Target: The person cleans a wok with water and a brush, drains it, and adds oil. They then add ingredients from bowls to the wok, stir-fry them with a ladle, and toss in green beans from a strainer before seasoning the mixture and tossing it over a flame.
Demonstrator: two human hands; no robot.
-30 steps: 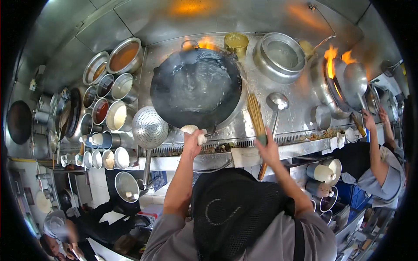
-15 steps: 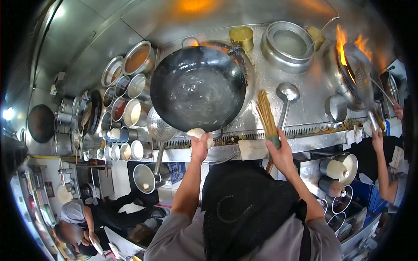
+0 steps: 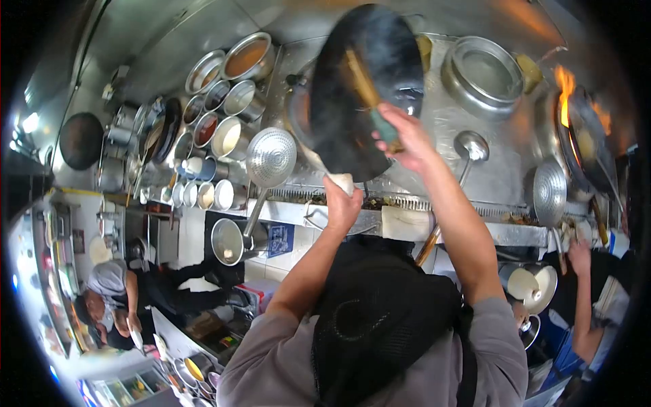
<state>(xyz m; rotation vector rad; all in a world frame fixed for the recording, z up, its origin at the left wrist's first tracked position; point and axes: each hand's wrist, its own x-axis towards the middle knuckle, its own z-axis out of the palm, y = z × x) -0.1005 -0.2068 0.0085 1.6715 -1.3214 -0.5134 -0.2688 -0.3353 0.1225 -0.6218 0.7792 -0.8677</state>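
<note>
The black wok [image 3: 400, 64] is tipped steeply onto its side above the stove. My left hand [image 3: 344, 207] is closed on its near edge through a pale folded cloth [image 3: 341, 182]. Closed around the green-wrapped grip of a bamboo wok brush [image 3: 364, 83] is my right hand [image 3: 408, 141]. The bristles lie in front of the wok's inner face, slightly blurred. To the right of the wok, a ladle [image 3: 471, 146] rests on the steel stovetop, its wooden handle hanging past the front edge. Left of my left hand lies a perforated skimmer [image 3: 271, 157].
Metal seasoning pots [image 3: 230, 138] crowd the left side. A large steel pot [image 3: 483, 76] stands at the back right. Flames [image 3: 564, 95] rise by another wok at far right, where a co-worker's hand [image 3: 579, 254] reaches in. Another person [image 3: 108, 292] is at lower left.
The wok, level with water in it before, is now lifted and tilted on its side. My right hand has carried the brush up and left to the wok. The view has shifted slightly.
</note>
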